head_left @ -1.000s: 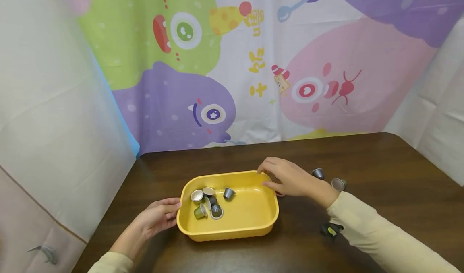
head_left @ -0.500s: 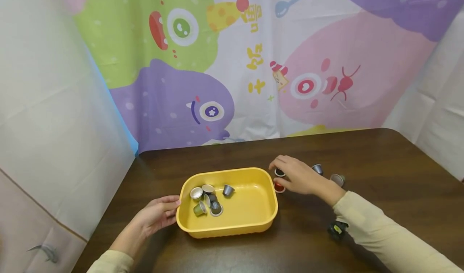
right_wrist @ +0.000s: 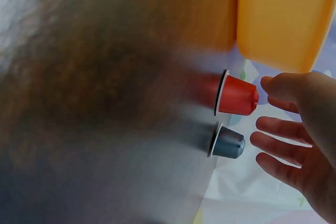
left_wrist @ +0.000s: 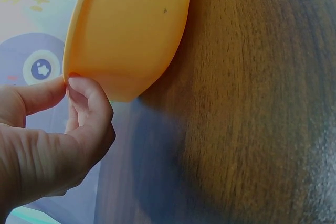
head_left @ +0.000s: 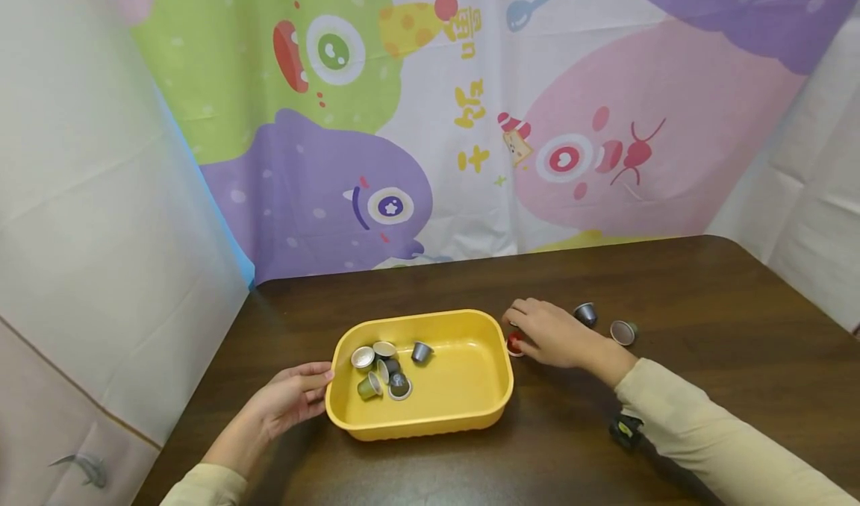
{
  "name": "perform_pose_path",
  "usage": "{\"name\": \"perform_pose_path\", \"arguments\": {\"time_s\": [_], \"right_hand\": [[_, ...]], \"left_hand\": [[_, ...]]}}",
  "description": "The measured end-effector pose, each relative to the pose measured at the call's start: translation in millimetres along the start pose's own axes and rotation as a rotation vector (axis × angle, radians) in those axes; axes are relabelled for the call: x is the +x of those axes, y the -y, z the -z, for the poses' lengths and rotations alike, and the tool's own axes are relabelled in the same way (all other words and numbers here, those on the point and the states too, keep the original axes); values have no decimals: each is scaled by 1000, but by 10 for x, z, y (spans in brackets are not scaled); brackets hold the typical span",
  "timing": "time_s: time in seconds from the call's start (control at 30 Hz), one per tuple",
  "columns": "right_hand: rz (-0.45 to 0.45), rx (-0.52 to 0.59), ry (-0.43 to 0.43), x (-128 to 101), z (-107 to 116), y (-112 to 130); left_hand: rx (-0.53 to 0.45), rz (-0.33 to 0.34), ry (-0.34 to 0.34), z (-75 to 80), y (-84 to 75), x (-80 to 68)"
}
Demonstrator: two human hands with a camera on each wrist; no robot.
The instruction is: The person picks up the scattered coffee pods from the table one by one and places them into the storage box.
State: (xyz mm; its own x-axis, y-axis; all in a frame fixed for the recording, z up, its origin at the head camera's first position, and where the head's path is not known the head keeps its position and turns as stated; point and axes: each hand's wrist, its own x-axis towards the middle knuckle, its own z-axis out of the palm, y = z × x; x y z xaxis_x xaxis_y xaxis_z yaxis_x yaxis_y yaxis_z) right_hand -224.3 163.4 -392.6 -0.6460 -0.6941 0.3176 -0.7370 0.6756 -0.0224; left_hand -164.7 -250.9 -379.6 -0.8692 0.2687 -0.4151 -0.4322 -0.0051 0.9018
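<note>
My left hand (head_left: 289,403) pinches the left rim of a yellow plastic tub (head_left: 430,425); thumb and forefinger meet on that rim in the left wrist view. Several coffee capsules lie inside toward its left, among them a green one (head_left: 369,387) and a grey-blue one (head_left: 422,353). Just right of the tub, my right hand (head_left: 551,332) hovers over a red capsule (right_wrist: 239,96) and a dark grey capsule (right_wrist: 229,142). Both stand lid-down on the table. In the right wrist view its fingers are spread, with a gap between them and the capsules.
Farther right on the brown table (head_left: 725,357) lie a dark blue capsule (head_left: 586,314) and another capsule tipped on its side (head_left: 623,332). A black device (head_left: 626,431) hangs under the right wrist. A cartoon-print curtain (head_left: 376,118) borders the table's back edge.
My right hand has moved from the tub's right rim to the right, over the red and dark capsules, uncovering the red one. The left hand keeps its place on the rim.
</note>
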Motion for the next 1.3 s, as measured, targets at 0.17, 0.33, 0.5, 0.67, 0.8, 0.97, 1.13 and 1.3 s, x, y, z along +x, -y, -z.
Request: {"name": "perform_pose_path", "arguments": {"time_s": [0.17,0.33,0.5,0.67,0.8,0.97,1.13,1.3], "right_hand": [[24,-45,35,4,-43,-3],[41,-44,55,12,-73,5],[60,-18,80,19,-90,26],[48,9,103,20,-101,28],[62,16,89,18,-103,14],[69,13,63,15,-101,-28],[58,-4,31,19,-55,-67],[58,-53,-19,11,2,-85]], "left_hand": [[4,-2,3,7,-1,-4],[4,-7,10,14,1,-3],[0,-8,12,11,0,-5],[7,-4,2,-2,-4,-9],[6,1,-4,-11,-11,-11],[9,2,-4,-15,-22,-12],[2,-3,6,-9,-23,-10],[-6,-6,12,3,-1,-5]]}}
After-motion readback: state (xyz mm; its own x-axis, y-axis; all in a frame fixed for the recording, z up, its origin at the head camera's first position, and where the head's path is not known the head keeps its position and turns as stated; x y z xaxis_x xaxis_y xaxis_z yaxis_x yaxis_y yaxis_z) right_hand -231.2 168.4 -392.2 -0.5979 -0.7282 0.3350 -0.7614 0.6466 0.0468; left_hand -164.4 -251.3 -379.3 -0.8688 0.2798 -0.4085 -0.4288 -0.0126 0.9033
